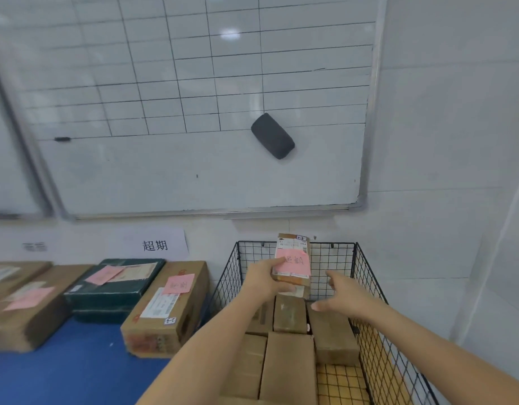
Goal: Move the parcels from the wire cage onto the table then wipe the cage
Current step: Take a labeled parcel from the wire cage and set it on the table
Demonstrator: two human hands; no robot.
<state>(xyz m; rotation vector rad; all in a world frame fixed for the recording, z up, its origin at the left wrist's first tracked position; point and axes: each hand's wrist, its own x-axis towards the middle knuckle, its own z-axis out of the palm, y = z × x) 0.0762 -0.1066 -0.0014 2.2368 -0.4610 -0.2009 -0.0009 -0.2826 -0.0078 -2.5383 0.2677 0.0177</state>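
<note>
White gridded whiteboard (194,112) fills most of my view, mounted on the wall. Below it on the left is the blue table (62,375), carrying a row of parcels: brown cartons (24,311) at far left, a dark green parcel (115,290), then a brown carton (164,311) with a pink note and a shipping label, closest to the cage. The black wire cage (369,287) stands just right of the table, against the wall, with brown parcels (287,366) packed close inside. One small brown parcel (293,258) is held upright above that stack, near the cage's back wall, its top above the rim and a pink note (291,264) on its face. Left hand (264,280) grasps it, thumb on the front by the note, fingers wrapped round the lower left edge. Right hand (340,293) is released, fingers spread, just right of the parcel and not touching it. Dark eraser (272,135) sticks tilted on the whiteboard. Paper sign (156,245) on the wall above the table parcels.
</note>
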